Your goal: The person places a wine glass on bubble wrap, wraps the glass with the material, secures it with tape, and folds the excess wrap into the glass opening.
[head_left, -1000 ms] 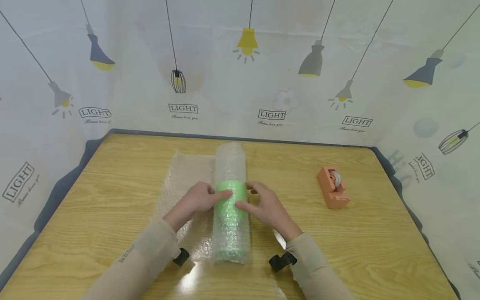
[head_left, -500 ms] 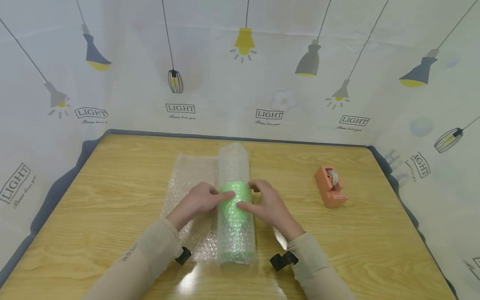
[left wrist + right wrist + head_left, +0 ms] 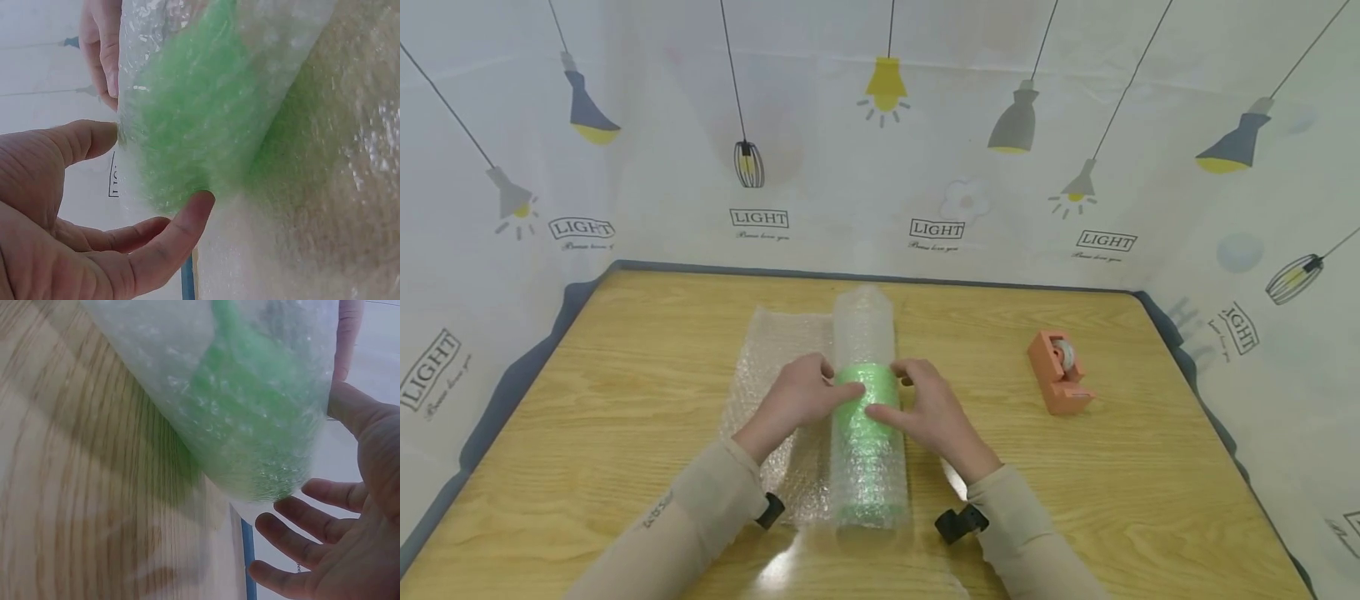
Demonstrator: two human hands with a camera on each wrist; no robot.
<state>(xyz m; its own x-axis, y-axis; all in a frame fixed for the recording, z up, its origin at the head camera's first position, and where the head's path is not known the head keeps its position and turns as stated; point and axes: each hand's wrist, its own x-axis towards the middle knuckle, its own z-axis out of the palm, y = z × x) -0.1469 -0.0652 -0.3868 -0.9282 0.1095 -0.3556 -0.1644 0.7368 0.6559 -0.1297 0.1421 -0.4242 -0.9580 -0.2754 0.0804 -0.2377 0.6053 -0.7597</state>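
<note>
A: What is hard to see here?

B: The green cylinder-shaped object (image 3: 867,450) is rolled inside clear bubble wrap (image 3: 790,367), so I cannot tell what it is. In the wrist views it shows only as a green blur through the bubbles, and the ends of the roll are cut off there.

A: And the surface, the room?

B: It is a light wooden table (image 3: 625,400) with a dark grey edge. Around it hangs a white curtain printed with hanging lamps and the word LIGHT (image 3: 940,167). An orange tape dispenser (image 3: 1060,371) stands on the right side of the table, well apart from the roll.

A: Where is the roll relative to the hands?

B: It lies in the middle of the table, between them. The left hand (image 3: 797,398) touches its left side with the thumb and fingertips. The right hand (image 3: 925,404) rests on its right side. Both hands have relaxed, nearly straight fingers, pressing the wrap, not gripping it. A flat part of the bubble wrap lies spread to the left under the left hand.
</note>
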